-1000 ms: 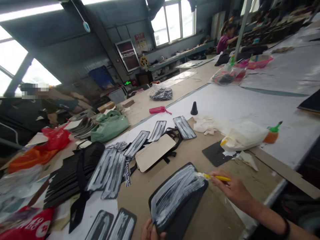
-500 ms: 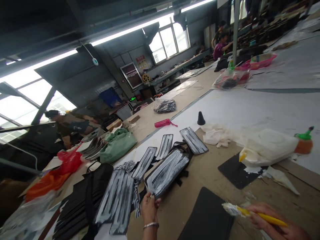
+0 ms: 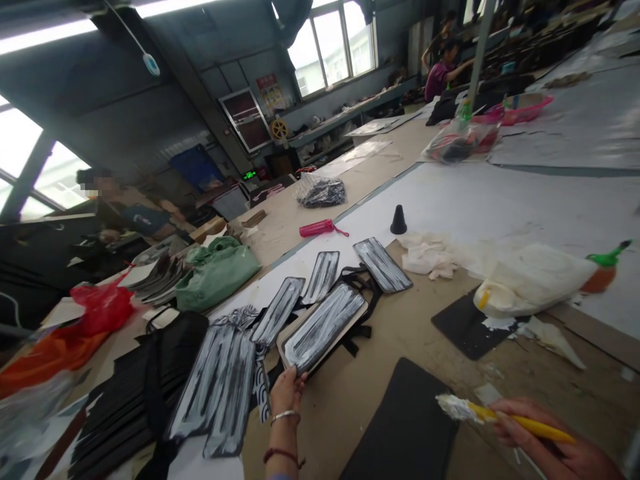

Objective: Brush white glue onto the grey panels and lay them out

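Note:
My left hand [image 3: 287,393] pinches the lower edge of a dark rectangular panel [image 3: 323,327] streaked with white paste. Closed round a yellow-handled brush [image 3: 533,427], its bristles caked with white, is my right hand [image 3: 550,443] at the lower right. Other paste-streaked panels lie around: a small one [image 3: 321,277], one at the right [image 3: 383,265], one at the left [image 3: 278,311] and larger ones [image 3: 215,380]. A plain black sheet [image 3: 405,427] lies between my hands. White paste sits on a dark board [image 3: 465,327] beside a pale plastic container [image 3: 535,277].
A black cone [image 3: 399,220], a pink pouch [image 3: 316,228] and crumpled cloth [image 3: 430,255] lie beyond the panels. At left are a green bag [image 3: 217,273], black pieces [image 3: 140,387] and red plastic [image 3: 103,303]. A green-capped bottle [image 3: 603,270] stands right. People work in the background.
The view has shifted, so most things appear further left and higher. The held panel now shows a light border at its edge, with my left hand still on it. My right hand keeps the brush.

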A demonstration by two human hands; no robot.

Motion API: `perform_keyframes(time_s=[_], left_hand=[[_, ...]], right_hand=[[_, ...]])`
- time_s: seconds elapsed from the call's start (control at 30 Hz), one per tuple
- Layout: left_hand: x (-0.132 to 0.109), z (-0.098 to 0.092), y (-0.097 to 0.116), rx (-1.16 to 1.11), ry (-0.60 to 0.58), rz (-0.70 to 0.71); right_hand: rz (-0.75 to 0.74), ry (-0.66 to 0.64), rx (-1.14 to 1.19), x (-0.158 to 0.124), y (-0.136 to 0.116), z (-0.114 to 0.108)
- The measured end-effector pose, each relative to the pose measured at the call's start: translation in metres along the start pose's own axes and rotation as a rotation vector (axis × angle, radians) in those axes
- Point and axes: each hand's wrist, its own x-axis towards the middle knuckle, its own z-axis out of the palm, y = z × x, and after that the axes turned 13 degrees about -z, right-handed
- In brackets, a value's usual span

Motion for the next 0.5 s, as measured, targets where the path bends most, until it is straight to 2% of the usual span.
perform_keyframes(time_s=[0.17,0.37,0.5], left_hand=[[-0.005,0.007,0.003,0.099,-0.057,-0.010],[-0.017,0.016,0.002,0.133,-0.111,0.027],[-0.031,0.012,-0.004,0.114,-0.126,0.101]], right_hand=[[-0.022,0.000,-0.004,-0.001,-0.011,-0.003],[-0.036,-0.069,-0.029,-0.005,-0.011,-0.006],[-0.105,-0.139,-0.169,0.012,-0.022,-0.007]])
